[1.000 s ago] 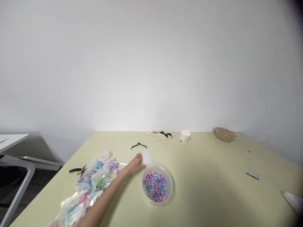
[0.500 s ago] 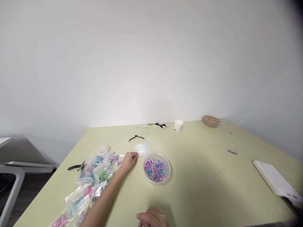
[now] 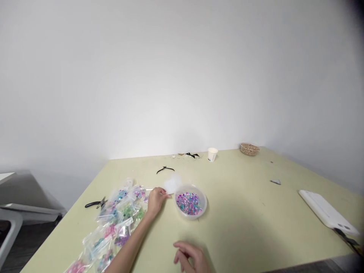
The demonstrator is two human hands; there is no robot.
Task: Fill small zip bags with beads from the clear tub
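My left hand (image 3: 157, 200) rests low over the table, left of a round translucent bowl (image 3: 204, 201). Its fingers are pressed together near a clear plastic sheet or bag (image 3: 171, 184); anything between the fingertips is too small to make out. Purple, pink and teal beads (image 3: 188, 203) lie inside the bowl. Nearer the front edge, my right hand (image 3: 191, 258) hangs with its fingers slightly apart and nothing visible in them. Clear bags of coloured beads (image 3: 125, 210) are piled along the left, partly behind my left forearm.
Black-handled pliers (image 3: 96, 203) lie beyond the bags' left side, and a second black pair (image 3: 165, 169) lies behind the sheet. Farther back are a paper cup (image 3: 212, 154) and a brown bowl (image 3: 249, 149). A white device (image 3: 327, 211) with a cable is on the right.
My left hand has drawn slightly back from the clear sheet. My right hand has opened its fingers and moved a little to the right. The camera view has shifted slightly.
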